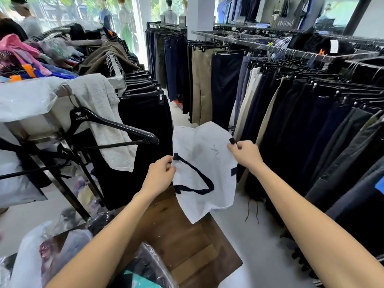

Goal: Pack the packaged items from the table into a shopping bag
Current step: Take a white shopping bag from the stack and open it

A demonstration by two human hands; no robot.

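A flat white shopping bag (204,165) with black handles hangs in the air above the far end of a brown wooden table (187,242). My left hand (161,175) pinches the bag's left edge near a handle end. My right hand (245,154) pinches its right edge by the other handle. Several items in clear plastic packaging (143,269) lie on the table's near end, between my forearms. More plastic-wrapped items (52,252) lie at the lower left.
A rack of dark hanging trousers (311,121) lines the right side. On the left a metal rack (68,142) carries black hangers, a white cloth and dark clothes. A narrow aisle of pale floor (259,256) runs between them. A person (27,17) stands far back left.
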